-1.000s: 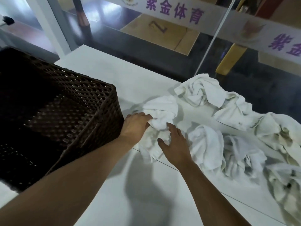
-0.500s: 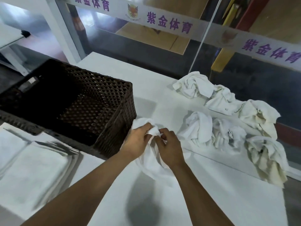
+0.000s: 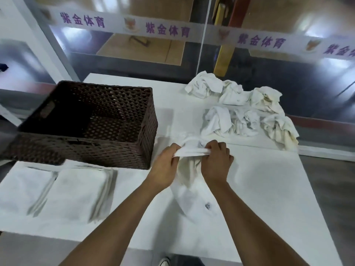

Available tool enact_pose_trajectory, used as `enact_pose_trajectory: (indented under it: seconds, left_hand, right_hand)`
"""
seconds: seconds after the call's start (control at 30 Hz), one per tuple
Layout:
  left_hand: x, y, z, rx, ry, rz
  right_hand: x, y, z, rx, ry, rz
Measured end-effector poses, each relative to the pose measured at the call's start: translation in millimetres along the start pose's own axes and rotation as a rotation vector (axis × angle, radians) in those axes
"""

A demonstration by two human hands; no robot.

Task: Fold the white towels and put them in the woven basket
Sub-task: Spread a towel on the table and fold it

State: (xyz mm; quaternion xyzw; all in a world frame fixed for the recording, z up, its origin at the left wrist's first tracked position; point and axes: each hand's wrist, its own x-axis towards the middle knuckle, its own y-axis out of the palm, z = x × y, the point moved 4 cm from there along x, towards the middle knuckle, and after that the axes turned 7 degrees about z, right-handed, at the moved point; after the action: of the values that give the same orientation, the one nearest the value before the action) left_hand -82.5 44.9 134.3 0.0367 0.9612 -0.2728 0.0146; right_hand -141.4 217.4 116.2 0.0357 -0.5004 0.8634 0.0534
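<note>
At your far left two folded stacks (image 3: 57,191) lie on the white surface (image 3: 269,189), just in front of the basket (image 3: 146,120); half a second ago only part of them showed, and a second ago none, so your view has pulled back and tipped down; the basket sits dark and open-topped, its near right corner close to your left hand (image 3: 166,162). That hand's grip pinches one end of the towel (image 3: 189,152); your right hand (image 3: 218,160) pinches the other end, and the edge now runs taut between them, where earlier it was a bunched wad under both hands; the rest of the cloth hangs down and trails onto the surface toward you, a small tag showing on it. Further right, the crumpled pile (image 3: 244,110) lies at the far edge, well apart from your hands; a second ago your hands were right against it.
</note>
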Motion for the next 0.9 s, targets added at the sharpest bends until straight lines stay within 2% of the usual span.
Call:
enact_pose_trajectory:
  seconds: [0.17, 0.37, 0.47, 0.6, 0.7, 0.77, 0.9]
  left_hand:
    - [-19.1, -24.1, -22.6, -0.021, 0.098, -0.042]
    - [-22.4, -55.8, -42.1, 0.057, 0.222, -0.087]
    - [-25.0, -61.9, -45.8, 0.197, 0.214, 0.013]
    - [-41.9, -52.5, -34.5, 0.438, 0.209, 0.275]
    - [-55.9, -46.2, -12.9, 0.532, 0.145, 0.333]
    - [-62.9, -48.0, 3.9, 0.579, 0.085, 0.239]
    - [-86.6, -60.7, 39.2, 0.734, -0.086, -0.140]
  right_hand:
    - [-26.0, -39.7, -34.5, 0.166, 0.186, -0.045]
    - [-51.6, -88.0, -83.7, 0.263, 0.248, -0.099]
    - [-64.4, -116.8, -114.2, 0.272, 0.285, -0.126]
    - [-79.6, -150.6, -143.9, 0.208, 0.352, -0.226]
    - [-93.4, -170.3, -161.4, 0.122, 0.416, -0.249]
    - [-103.1, -178.6, -168.0, 0.110, 0.423, -0.267]
    - [-116.4, -185.6, -174.3, 0.118, 0.402, -0.323]
